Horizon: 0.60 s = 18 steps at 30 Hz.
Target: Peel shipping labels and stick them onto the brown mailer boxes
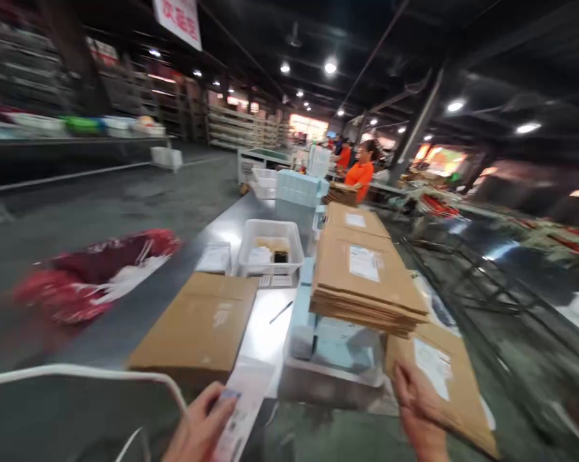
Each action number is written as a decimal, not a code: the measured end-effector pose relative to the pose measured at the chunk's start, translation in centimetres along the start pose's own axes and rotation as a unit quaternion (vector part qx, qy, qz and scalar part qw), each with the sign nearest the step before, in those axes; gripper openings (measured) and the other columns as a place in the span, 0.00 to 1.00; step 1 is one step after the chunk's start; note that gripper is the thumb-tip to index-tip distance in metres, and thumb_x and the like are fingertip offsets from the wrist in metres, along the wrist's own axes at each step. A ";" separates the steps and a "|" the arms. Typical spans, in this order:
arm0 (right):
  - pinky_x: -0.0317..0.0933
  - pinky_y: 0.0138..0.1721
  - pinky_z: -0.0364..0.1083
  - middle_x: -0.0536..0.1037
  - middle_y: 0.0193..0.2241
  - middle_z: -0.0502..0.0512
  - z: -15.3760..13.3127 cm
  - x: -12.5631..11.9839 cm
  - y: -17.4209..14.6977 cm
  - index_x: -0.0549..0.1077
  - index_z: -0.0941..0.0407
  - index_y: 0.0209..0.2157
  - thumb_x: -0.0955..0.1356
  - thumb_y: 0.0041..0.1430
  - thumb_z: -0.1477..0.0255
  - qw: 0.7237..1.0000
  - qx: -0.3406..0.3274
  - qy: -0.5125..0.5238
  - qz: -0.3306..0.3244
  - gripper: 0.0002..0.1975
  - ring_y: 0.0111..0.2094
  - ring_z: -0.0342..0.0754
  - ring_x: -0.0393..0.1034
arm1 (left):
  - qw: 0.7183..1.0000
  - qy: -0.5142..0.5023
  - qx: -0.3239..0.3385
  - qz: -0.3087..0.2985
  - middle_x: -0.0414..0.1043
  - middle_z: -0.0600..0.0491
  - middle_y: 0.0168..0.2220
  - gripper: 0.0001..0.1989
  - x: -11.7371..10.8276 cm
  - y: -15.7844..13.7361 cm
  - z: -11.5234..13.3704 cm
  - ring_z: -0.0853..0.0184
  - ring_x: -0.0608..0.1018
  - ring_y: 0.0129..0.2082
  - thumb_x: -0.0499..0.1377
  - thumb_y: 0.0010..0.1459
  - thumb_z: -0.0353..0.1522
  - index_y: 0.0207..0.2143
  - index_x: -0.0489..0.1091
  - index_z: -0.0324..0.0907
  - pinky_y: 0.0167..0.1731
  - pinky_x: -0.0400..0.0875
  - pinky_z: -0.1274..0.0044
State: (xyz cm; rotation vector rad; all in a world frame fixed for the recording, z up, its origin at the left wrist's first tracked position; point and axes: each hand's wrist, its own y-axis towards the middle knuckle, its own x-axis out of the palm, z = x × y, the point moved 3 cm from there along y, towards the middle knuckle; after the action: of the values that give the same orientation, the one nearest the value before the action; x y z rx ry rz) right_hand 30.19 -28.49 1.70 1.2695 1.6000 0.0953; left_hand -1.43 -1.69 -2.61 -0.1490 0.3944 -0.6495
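The left hand (200, 427) pinches a white printed paper slip (241, 410) just in front of the closed brown cardboard box (198, 327). The right hand (417, 410) grips a flattened brown cardboard sheet (443, 385) — right of that box, below the stack of flat cartons (366, 282).

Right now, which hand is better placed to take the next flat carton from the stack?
Probably the right hand. It already grips a flattened carton lying just below the stack of flat cartons. The left hand holds a paper slip near the closed brown box, farther away.
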 end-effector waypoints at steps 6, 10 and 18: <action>0.68 0.49 0.49 0.79 0.46 0.55 -21.6 12.4 -6.4 0.75 0.50 0.49 0.67 0.63 0.68 0.874 -0.124 0.313 -0.351 0.13 0.48 0.51 0.73 | 0.993 -0.108 -0.034 0.043 0.60 0.59 0.21 0.20 -0.6 -0.9 -0.6 0.68 0.62 0.25 0.62 0.45 0.49 0.21 0.63 0.43 0.26 0.58 0.76; 0.64 0.38 0.45 0.79 0.33 0.51 -24.6 17.5 -7.7 0.77 0.53 0.37 0.69 0.60 0.64 0.812 -0.033 0.337 -0.476 0.09 0.36 0.48 0.72 | 0.977 -0.188 -0.062 0.086 0.62 0.59 0.21 0.20 -3.0 -1.1 -2.7 0.69 0.64 0.23 0.64 0.43 0.48 0.22 0.63 0.42 0.26 0.58 0.77; 0.59 0.29 0.42 0.74 0.25 0.50 -27.1 23.1 -10.4 0.76 0.56 0.31 0.67 0.60 0.53 0.769 0.084 0.384 -0.504 0.19 0.28 0.45 0.67 | 0.966 -0.236 -0.103 0.011 0.66 0.60 0.22 0.15 -8.1 1.2 -5.4 0.70 0.66 0.23 0.63 0.44 0.37 0.35 0.71 0.40 0.25 0.57 0.78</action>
State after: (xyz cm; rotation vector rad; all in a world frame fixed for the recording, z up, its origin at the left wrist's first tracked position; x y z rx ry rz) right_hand 5.67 -2.16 -7.37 0.2912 2.8765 -0.2477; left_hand -8.84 4.14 -5.37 -0.4864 0.0007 -0.5291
